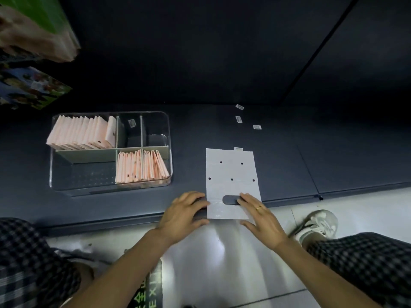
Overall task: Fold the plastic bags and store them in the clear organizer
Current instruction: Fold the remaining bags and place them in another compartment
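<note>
Two broad dark surfaces fill most of our view: the shelf back above, and the dark shelf deck [222, 134] where we work, with pale floor below it and our checked trouser legs at the bottom corners. Next in size is the clear organizer [165, 138], sitting on the deck well to our left; its back-left compartment holds a full row of folded pink bags [82, 133] standing on edge, its front-right compartment holds a second row [140, 166], and the back-right cells and the front-left one look unfilled. Nearer to us, the white plastic bag [231, 172] lies flat and unfolded on the deck, punch holes showing, its handle slot at our end and its near edge overhanging the deck lip. Our left hand [182, 215] rests at the bag's left edge with fingers spread and relaxed, gripping nothing; our right hand [262, 215] lies with straight fingers on the bag beside the handle slot, a ring showing. Smallest are three little labels [239, 118] scattered beyond the bag. We judge the step to be smoothing before the first fold; next we need to lift one long edge and crease it lengthwise, keeping the slippery film square.
</note>
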